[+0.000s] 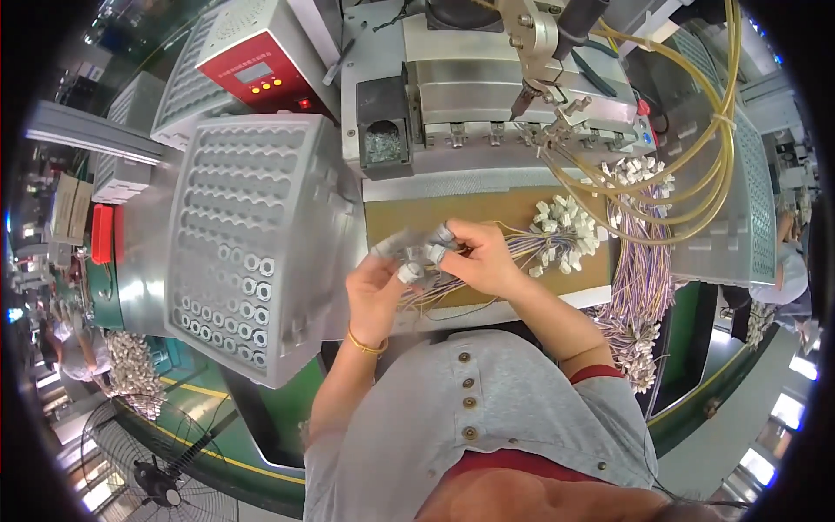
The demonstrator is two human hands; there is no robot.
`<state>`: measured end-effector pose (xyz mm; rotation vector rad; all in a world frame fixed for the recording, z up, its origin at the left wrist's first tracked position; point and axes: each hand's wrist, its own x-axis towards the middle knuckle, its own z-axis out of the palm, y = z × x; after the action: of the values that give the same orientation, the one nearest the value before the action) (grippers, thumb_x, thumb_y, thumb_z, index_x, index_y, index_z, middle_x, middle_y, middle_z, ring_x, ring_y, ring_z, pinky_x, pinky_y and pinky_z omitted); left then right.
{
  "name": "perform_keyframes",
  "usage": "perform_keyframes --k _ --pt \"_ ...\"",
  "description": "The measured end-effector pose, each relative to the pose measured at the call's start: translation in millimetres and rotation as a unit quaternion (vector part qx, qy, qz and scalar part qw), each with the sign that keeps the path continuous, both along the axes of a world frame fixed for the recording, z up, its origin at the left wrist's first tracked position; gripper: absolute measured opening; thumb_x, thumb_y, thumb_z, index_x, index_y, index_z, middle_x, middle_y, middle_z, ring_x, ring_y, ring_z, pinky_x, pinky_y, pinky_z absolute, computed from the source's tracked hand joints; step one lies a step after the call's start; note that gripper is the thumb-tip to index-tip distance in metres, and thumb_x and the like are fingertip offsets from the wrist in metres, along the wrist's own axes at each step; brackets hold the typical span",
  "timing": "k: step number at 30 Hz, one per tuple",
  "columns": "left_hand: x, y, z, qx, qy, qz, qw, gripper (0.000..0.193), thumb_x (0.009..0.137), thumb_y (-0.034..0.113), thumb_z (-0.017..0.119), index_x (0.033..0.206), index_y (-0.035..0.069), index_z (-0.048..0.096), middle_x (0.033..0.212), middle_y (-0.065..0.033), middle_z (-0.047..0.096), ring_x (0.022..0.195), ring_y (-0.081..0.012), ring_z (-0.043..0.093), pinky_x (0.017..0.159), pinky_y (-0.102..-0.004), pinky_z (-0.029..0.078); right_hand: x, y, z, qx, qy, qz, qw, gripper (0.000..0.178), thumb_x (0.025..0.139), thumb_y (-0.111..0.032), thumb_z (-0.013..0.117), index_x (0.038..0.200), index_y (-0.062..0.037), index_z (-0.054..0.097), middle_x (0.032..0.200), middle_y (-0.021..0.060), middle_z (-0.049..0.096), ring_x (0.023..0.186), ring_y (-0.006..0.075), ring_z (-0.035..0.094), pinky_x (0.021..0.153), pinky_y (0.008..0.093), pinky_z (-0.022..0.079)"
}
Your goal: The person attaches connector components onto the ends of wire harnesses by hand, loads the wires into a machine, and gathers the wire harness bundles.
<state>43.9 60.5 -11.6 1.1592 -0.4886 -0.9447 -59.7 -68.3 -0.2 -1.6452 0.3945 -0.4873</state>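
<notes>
Over the brown work mat (426, 205), my two hands are close together with their fingertips almost meeting. My left hand (374, 291) wears pale finger covers and a yellow bracelet; its thumb and fingers close around a small greyish part, blurred by motion. Thumb and fingers of my right hand (483, 258), also with pale covers, pinch at the same spot; what lies between them is too small to name. Thin purple and yellow wires (520, 247) run under my right hand toward a cluster of white connectors (561, 235) on the mat's right side. More wire ends show below my fingers.
A grey tray (326, 187) with rows of ring-shaped parts stands tilted at left, beside a red-and-white control box (270, 74). Behind the mat is a metal machine (487, 91) with a black bin (383, 143). Yellow tubes (722, 165) loop over a hanging wire bundle (639, 261) at right.
</notes>
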Motion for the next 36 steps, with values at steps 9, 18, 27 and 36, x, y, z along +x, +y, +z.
perform_keyframes --k 9,18,27,36 --pt "-2.7 -1.9 9.5 -0.008 -0.054 -0.010 0.998 0.034 0.076 -0.002 0.058 0.109 -0.005 0.050 0.094 -0.0094 0.058 0.078 -0.0120 0.055 0.062 -0.0217 0.047 -2.7 -9.2 12.2 -0.104 0.009 0.058 0.993 0.005 0.068 0.000 0.056 0.067 -0.0006 0.051 0.054 -0.0020 0.047 0.050 0.0014 0.037 0.041 0.0213 0.031" --pt "0.1 -13.1 -6.7 -0.030 0.168 0.029 0.985 0.025 0.082 0.007 0.049 0.105 -0.003 0.052 0.089 -0.0076 0.058 0.069 -0.0126 0.054 0.054 -0.0232 0.042 0.5 3.3 -3.1 0.049 0.048 0.002 0.998 0.009 0.073 -0.002 0.054 0.080 0.0020 0.052 0.063 0.0011 0.050 0.058 0.0031 0.042 0.049 0.0204 0.035" --pt "-17.6 -27.1 -32.5 -0.048 0.018 -0.102 0.993 0.072 0.067 0.022 0.068 0.127 0.005 0.031 0.118 -0.0099 0.042 0.101 -0.0211 0.046 0.076 -0.0340 0.043 -14.9 -22.9 -10.2 0.107 0.078 -0.029 0.991 0.010 0.072 -0.004 0.059 0.081 -0.0009 0.057 0.064 -0.0017 0.054 0.060 0.0018 0.045 0.050 0.0188 0.036" --pt "-52.5 -42.8 -104.1 0.062 -0.739 -0.134 0.658 0.034 0.064 0.012 0.056 0.097 0.008 0.059 0.097 -0.0100 0.052 0.091 -0.0301 0.043 0.084 -0.0445 0.034 -35.5 -81.0 -34.0 0.142 -0.076 -0.423 0.892 0.006 0.076 -0.007 0.054 0.073 -0.0039 0.050 0.057 -0.0004 0.048 0.045 0.0052 0.044 0.038 0.0178 0.032"
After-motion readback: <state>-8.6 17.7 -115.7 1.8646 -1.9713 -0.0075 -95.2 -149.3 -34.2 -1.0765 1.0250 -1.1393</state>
